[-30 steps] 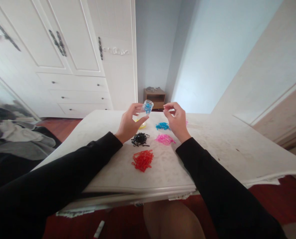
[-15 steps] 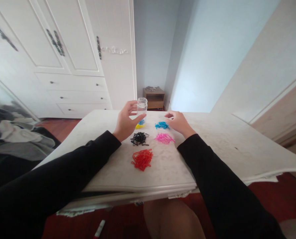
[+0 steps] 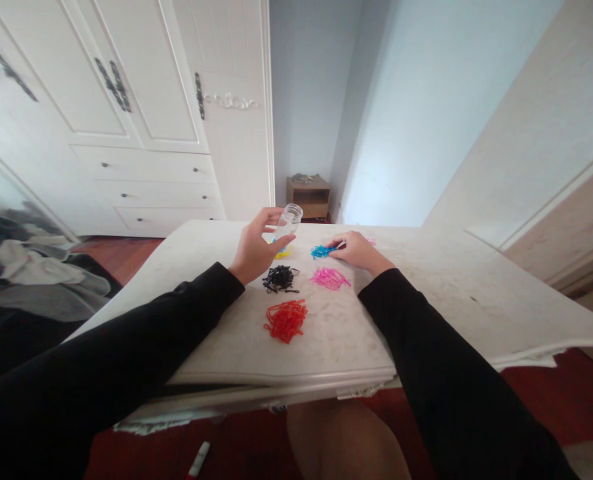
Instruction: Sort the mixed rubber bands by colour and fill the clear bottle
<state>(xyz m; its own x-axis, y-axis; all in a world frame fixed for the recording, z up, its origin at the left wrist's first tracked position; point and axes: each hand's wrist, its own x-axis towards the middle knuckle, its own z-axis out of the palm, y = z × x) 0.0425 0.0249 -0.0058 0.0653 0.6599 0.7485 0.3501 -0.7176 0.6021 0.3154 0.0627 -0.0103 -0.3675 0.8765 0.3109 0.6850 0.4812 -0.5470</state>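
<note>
My left hand (image 3: 260, 241) is wrapped around a clear jar (image 3: 290, 220), which leans to the right with its mouth open. Some blue pieces show low in the jar, partly behind my thumb. My right hand (image 3: 352, 251) is closed in a pinch at the right edge of a pile of small blue looped pieces (image 3: 320, 251). Yellow pieces (image 3: 283, 253) lie behind the left thumb, partly hidden. Nearer to me are a black pile (image 3: 279, 279), a pink pile (image 3: 330, 279) and a red pile (image 3: 286, 321) of similar pieces.
The piles lie on a white table (image 3: 216, 360) with a worn front edge. A bit of pink (image 3: 371, 242) shows beyond my right hand. Clothes (image 3: 41, 280) are heaped at the left. A white marker (image 3: 198, 460) lies on the red floor.
The jar has come down slightly and tipped to the right in my left hand. My right hand has lowered, and its fingers now pinch at the blue pile.
</note>
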